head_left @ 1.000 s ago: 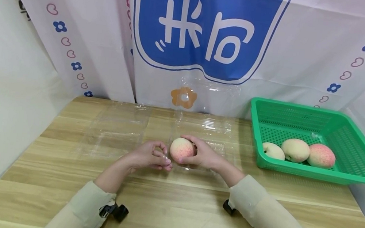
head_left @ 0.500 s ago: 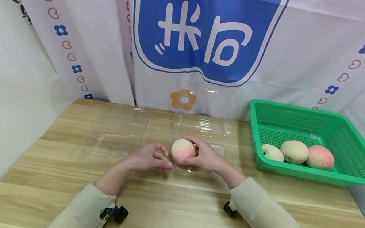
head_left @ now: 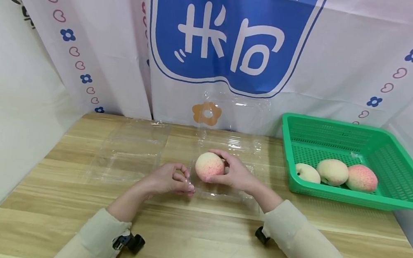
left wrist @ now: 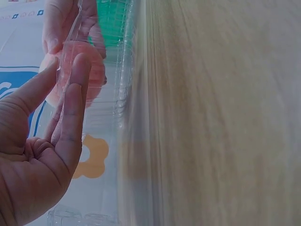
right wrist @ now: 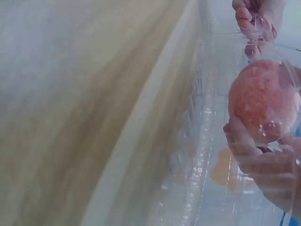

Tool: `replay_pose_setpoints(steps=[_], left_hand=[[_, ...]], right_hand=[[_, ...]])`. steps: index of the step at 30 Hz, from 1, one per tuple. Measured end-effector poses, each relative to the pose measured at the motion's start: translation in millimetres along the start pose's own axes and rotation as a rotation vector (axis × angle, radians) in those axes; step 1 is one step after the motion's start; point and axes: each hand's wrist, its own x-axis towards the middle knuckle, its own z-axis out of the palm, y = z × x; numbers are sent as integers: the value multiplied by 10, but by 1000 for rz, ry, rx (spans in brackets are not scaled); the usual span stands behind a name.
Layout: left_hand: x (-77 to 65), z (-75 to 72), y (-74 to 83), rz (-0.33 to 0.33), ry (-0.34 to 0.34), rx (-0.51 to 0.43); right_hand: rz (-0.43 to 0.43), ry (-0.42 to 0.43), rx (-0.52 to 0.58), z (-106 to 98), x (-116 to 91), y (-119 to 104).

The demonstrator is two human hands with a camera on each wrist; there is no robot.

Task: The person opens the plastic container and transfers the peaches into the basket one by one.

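Observation:
A pink-and-cream peach (head_left: 209, 166) is in my right hand (head_left: 238, 174), thumb on the near side and fingers on the far side. It overlaps the front part of an opened clear plastic clamshell box (head_left: 233, 142), whose lid leans up against the backdrop. At that box's front left corner, my left hand (head_left: 168, 178) pinches the thin clear rim between thumb and fingers. The left wrist view shows the peach (left wrist: 96, 77) behind this rim, partly covered by my left fingers. Through clear plastic, the right wrist view shows the peach (right wrist: 263, 101) with fingers curled under it.
Another opened clear clamshell box (head_left: 135, 147) lies left of the first on the wooden table (head_left: 195, 244). At the right stands a green perforated basket (head_left: 356, 198) with 3 peaches (head_left: 362, 178) in its front part. A printed white cloth (head_left: 309, 72) hangs along the table's back edge.
My right hand has shifted the peach slightly right and away from me over the box. The left hand keeps its pinch at the corner, nearly still.

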Motion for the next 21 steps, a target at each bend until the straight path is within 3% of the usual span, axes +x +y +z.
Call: replay_pose_setpoints(steps=[15,21], left_hand=[[-3,5,-9,11,-11,-8],[3,9,-13,12,-11,6]], right_hand=[[15,45,43,-201,-133,-98],[-16,81,27,-318,-178,-107]])
